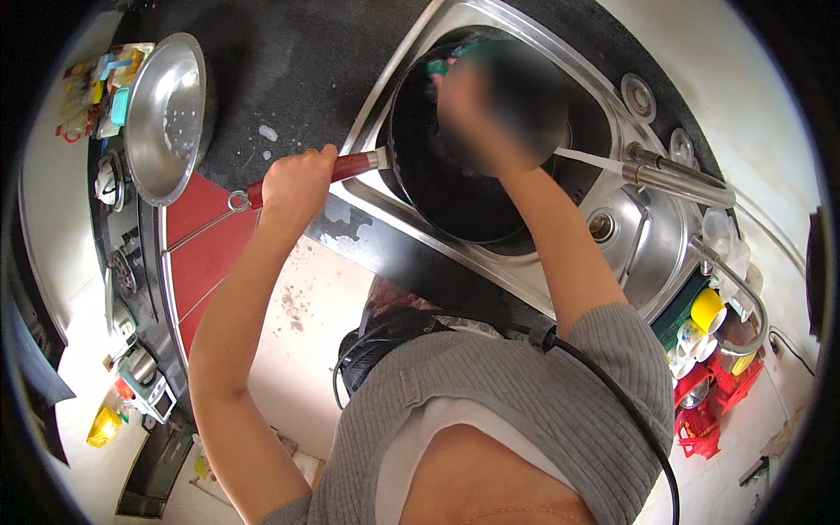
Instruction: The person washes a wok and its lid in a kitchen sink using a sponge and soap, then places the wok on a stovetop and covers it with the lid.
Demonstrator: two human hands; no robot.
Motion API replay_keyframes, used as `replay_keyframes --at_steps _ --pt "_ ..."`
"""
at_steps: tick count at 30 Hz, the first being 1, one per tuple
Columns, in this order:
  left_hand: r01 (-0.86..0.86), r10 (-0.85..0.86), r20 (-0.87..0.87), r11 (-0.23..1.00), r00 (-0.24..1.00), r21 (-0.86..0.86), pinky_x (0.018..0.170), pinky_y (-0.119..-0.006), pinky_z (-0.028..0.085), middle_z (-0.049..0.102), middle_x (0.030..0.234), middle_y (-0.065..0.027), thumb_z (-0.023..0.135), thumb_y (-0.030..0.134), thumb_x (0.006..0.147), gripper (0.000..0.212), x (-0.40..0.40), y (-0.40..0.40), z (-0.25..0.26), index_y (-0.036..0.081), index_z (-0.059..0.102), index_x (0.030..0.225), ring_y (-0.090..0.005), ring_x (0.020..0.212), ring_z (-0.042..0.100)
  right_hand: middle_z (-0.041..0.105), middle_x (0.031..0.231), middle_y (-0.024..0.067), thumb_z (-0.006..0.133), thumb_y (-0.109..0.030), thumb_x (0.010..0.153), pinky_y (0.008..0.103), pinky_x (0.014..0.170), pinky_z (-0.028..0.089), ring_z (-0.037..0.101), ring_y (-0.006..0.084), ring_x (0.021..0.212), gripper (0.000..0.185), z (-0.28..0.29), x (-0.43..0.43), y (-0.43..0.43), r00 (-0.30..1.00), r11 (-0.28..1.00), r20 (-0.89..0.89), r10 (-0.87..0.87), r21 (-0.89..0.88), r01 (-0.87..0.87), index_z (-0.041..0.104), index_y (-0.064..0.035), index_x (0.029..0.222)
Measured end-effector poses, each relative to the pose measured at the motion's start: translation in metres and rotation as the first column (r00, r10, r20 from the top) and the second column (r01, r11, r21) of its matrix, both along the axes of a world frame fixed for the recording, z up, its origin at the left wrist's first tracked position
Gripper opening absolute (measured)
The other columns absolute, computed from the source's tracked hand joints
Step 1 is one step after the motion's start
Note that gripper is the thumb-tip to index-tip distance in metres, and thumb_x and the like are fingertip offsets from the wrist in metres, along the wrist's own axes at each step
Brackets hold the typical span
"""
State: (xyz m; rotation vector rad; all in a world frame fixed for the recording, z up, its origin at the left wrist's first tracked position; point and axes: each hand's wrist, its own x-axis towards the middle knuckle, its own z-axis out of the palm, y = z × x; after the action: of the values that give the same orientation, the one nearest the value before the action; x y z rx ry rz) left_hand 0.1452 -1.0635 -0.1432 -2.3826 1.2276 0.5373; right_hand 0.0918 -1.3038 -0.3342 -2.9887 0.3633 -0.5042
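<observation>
A black wok (pixel 426 177) lies in the large steel sink basin, its reddish wooden handle (pixel 351 167) sticking out to the left over the counter. My left hand (pixel 298 180) is closed around that handle. Inside the wok is my right hand (pixel 466 98), mostly covered by a blurred patch. Green and pink material (pixel 441 67) shows at its fingers; whether they grip it cannot be told. From the steel faucet (pixel 676 184) at the right, a white stream of water (pixel 587 157) runs toward the wok, its end hidden by the blur.
A large steel bowl (pixel 167 118) stands tilted-looking on the black counter at left. The smaller sink basin (pixel 656 243) lies right of my right forearm. Yellow and white cups (pixel 708 311) are beside it. Round lids (pixel 638 98) rest behind the sink. A black cable crosses my torso.
</observation>
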Motion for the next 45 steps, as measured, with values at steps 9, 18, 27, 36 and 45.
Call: replay_keyframes --at_steps 9,18,27,36,45 --pt "-0.021 0.021 -0.024 1.000 0.999 0.006 0.063 -0.034 0.052 0.062 0.078 -0.0096 0.055 0.006 0.074 0.013 0.002 0.001 -0.002 0.008 0.051 0.086 -0.0241 0.072 0.064 0.042 0.117 0.0196 0.048 -0.040 0.081 0.0534 0.088 0.033 0.039 0.0364 0.110 0.053 -0.068 -0.145 -0.003 0.735 0.754 -0.485 -0.474 0.207 0.623 0.042 -0.0057 0.121" --pt "-0.018 0.019 -0.019 0.999 1.000 0.045 0.064 -0.033 0.052 0.062 0.079 -0.0094 0.055 0.005 0.075 0.014 -0.002 -0.011 0.007 0.007 0.051 0.088 -0.0247 0.076 0.064 0.030 0.130 0.0214 0.040 -0.049 0.084 0.0416 0.098 0.028 0.034 0.0349 0.117 0.055 0.003 -0.081 0.106 0.827 -0.434 -0.558 0.070 0.729 0.529 0.039 -0.0122 0.125" --pt "-0.009 0.009 -0.006 1.000 1.000 0.004 0.064 -0.034 0.051 0.062 0.078 -0.0098 0.054 0.006 0.075 0.012 -0.001 -0.003 0.004 0.007 0.052 0.086 -0.0247 0.074 0.064 0.043 0.118 0.0246 0.050 -0.042 0.075 0.0418 0.095 0.035 0.042 0.0364 0.111 0.058 -0.009 -0.198 -0.034 0.370 0.656 -0.672 0.641 0.730 0.190 0.050 -0.0050 0.119" --pt "-0.027 0.028 -0.022 0.999 0.999 0.030 0.063 -0.034 0.051 0.062 0.078 -0.0097 0.052 0.006 0.077 0.010 0.000 -0.001 0.001 0.007 0.051 0.087 -0.0248 0.073 0.063 0.039 0.122 0.0069 0.049 -0.020 0.081 0.0499 0.078 0.039 0.038 0.0308 0.108 0.024 -0.080 -0.144 -0.116 0.881 0.978 -0.462 0.108 -0.110 -0.178 0.054 -0.0181 0.104" --pt "-0.016 0.015 -0.019 0.998 1.000 -0.053 0.056 -0.038 0.050 0.060 0.071 -0.0099 0.049 0.007 0.077 0.008 0.003 0.010 -0.008 0.009 0.050 0.085 -0.0269 0.065 0.063 0.021 0.139 0.0200 0.037 -0.034 0.086 0.0456 0.104 0.017 0.018 0.0350 0.129 0.053 0.035 -0.127 0.069 0.570 0.298 -0.647 0.506 0.751 0.589 0.030 -0.0119 0.134"
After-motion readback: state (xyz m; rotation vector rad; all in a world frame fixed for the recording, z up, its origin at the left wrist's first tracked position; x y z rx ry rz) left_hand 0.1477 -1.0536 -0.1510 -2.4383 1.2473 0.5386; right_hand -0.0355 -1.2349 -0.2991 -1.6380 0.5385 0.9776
